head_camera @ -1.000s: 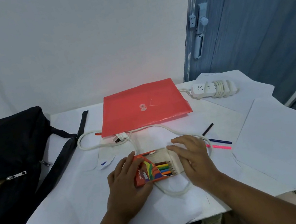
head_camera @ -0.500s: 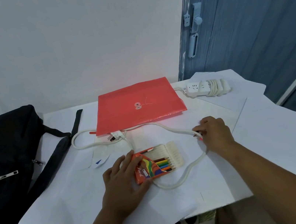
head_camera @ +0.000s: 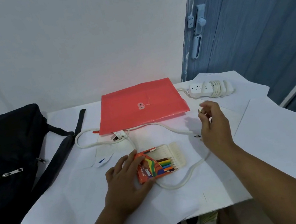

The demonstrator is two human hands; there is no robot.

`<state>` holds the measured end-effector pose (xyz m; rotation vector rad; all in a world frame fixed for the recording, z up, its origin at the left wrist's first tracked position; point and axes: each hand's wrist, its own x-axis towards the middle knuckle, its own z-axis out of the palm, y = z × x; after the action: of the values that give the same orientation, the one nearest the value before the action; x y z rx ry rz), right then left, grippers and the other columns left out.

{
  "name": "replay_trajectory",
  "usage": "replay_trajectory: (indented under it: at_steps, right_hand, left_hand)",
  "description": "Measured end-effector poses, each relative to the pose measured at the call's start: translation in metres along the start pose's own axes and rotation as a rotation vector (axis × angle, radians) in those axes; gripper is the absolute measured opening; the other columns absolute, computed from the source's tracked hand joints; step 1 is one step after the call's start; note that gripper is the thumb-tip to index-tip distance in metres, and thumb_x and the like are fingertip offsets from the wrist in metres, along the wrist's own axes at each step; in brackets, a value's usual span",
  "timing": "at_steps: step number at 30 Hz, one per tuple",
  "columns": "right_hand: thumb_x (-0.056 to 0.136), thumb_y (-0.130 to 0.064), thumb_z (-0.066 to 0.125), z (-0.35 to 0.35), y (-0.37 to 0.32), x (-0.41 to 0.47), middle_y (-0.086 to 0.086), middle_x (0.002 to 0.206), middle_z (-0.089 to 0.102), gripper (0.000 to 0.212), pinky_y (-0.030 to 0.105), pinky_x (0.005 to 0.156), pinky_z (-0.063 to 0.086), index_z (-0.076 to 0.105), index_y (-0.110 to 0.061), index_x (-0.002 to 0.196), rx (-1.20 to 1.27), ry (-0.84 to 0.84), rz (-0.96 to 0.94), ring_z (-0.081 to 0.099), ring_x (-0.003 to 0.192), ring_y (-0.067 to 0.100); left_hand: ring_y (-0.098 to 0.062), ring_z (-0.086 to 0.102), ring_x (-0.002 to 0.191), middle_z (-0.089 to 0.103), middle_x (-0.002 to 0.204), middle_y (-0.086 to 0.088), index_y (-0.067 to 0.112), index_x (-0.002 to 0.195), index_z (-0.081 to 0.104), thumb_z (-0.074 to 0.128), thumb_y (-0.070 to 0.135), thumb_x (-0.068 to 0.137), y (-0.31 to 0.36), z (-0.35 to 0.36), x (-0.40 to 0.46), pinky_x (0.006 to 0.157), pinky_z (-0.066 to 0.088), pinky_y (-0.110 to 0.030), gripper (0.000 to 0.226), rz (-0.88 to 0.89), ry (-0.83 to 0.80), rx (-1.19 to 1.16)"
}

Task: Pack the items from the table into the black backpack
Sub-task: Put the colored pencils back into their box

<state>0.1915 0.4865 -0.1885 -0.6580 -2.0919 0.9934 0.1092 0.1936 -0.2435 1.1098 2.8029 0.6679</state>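
Note:
An open orange box of coloured pencils [head_camera: 153, 166] lies at the table's front middle, its flap folded out to the right. My left hand [head_camera: 127, 181] grips the box at its left end. My right hand [head_camera: 213, 124] is raised to the right of the box and pinches loose pencils [head_camera: 200, 111], whose dark tips poke out above the fingers. The black backpack [head_camera: 6, 163] lies at the left with its zip partly open. A red envelope folder [head_camera: 140, 105] lies behind the box. A white power strip [head_camera: 209, 87] sits at the back right, its cable [head_camera: 181, 182] looping round the box.
White paper sheets [head_camera: 274, 134] cover the table and overhang its right side. A backpack strap [head_camera: 79, 120] lies between the bag and the folder. A blue door with a latch stands behind the table's right end. A white wall is behind.
My right hand left the pencil box, reached right to the loose pencils on the paper, picked them up and lifted them. My left hand stayed on the box.

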Motion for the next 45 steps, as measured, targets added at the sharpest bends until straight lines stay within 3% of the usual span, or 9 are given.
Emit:
replay_trajectory:
  at_steps: [6,10,16,22,28,31,34,38,45]
  right_hand:
    - [0.095,0.001,0.06,0.034,-0.04,-0.046,-0.001,0.09,0.07,0.022,0.016,0.07,0.052,0.067,-0.018,0.102,0.37,-0.206,0.094,0.07,0.074,0.014]
    - [0.089,-0.006,0.07,0.044,-0.016,-0.062,-0.014,0.088,0.072,0.019,0.022,0.08,0.051,0.072,-0.025,0.087,0.117,-0.407,-0.024,0.066,0.087,0.004]
    - [0.078,-0.015,0.072,0.046,0.002,-0.054,-0.01,0.089,0.074,0.021,0.043,0.076,0.04,0.08,-0.031,0.088,-0.282,-0.46,-0.361,0.064,0.09,0.023]
    - [0.09,-0.024,0.07,0.053,-0.013,-0.055,-0.012,0.135,0.049,0.037,0.037,0.097,0.017,0.069,-0.048,0.119,-0.485,-0.745,-0.286,0.032,0.131,0.014]
    - [0.094,-0.01,0.059,0.046,-0.002,-0.058,-0.01,0.141,0.047,0.051,0.04,0.107,0.018,0.063,-0.048,0.128,-0.34,-0.718,-0.294,0.031,0.136,0.015]
    - [0.082,0.0,0.058,0.037,0.005,-0.043,-0.005,0.117,0.067,0.048,0.05,0.096,0.047,0.074,-0.033,0.114,-0.133,-0.391,-0.298,0.06,0.114,0.02]
    - [0.08,0.007,0.063,0.014,0.008,-0.015,-0.002,0.107,0.073,0.039,0.043,0.089,0.051,0.079,-0.022,0.102,-0.346,-0.184,-0.18,0.066,0.102,0.027]
    - [0.085,-0.016,0.072,-0.014,0.024,0.004,-0.004,0.111,0.071,0.016,0.043,0.095,0.046,0.076,-0.026,0.096,-0.614,-0.399,0.226,0.061,0.112,0.027]
    - [0.084,-0.017,0.075,-0.012,0.035,-0.002,-0.007,0.094,0.075,0.011,0.038,0.081,0.049,0.077,-0.028,0.082,-0.576,-0.304,0.167,0.065,0.098,0.025]
  left_hand:
    - [-0.013,0.028,0.147,0.031,0.16,0.017,0.048,0.145,0.037,0.028,0.087,0.081,0.001,-0.001,-0.001,0.112,0.024,-0.042,0.076,0.01,0.01,-0.016]
    - [-0.014,0.028,0.147,0.031,0.16,0.016,0.046,0.145,0.038,0.028,0.087,0.081,0.001,-0.001,-0.001,0.113,0.022,-0.043,0.077,0.009,-0.002,-0.026]
    - [-0.016,0.032,0.146,0.035,0.159,0.014,0.044,0.146,0.04,0.027,0.088,0.081,0.001,-0.001,-0.001,0.113,0.025,-0.045,0.08,0.006,0.007,-0.029]
    - [-0.014,0.028,0.148,0.032,0.16,0.015,0.045,0.146,0.038,0.027,0.089,0.08,0.001,-0.002,-0.001,0.114,0.023,-0.044,0.08,0.005,-0.003,-0.018]
    - [-0.013,0.027,0.148,0.032,0.16,0.016,0.046,0.146,0.038,0.027,0.09,0.08,0.001,-0.002,-0.001,0.113,0.022,-0.042,0.081,0.0,0.0,-0.018]
    - [-0.013,0.027,0.148,0.031,0.16,0.017,0.047,0.146,0.037,0.033,0.086,0.081,0.0,-0.002,-0.002,0.114,0.022,-0.041,0.076,0.001,0.006,-0.019]
    - [-0.012,0.027,0.148,0.031,0.16,0.017,0.046,0.146,0.038,0.029,0.088,0.08,0.001,-0.002,-0.002,0.114,0.022,-0.041,0.078,-0.001,0.006,-0.016]
    - [-0.012,0.026,0.148,0.031,0.16,0.018,0.046,0.145,0.039,0.033,0.085,0.08,0.002,-0.003,-0.001,0.113,0.021,-0.04,0.077,-0.004,0.009,-0.016]
    - [-0.011,0.026,0.148,0.03,0.16,0.018,0.046,0.145,0.04,0.04,0.081,0.08,0.002,-0.002,-0.002,0.113,0.021,-0.04,0.074,-0.012,0.006,-0.02]
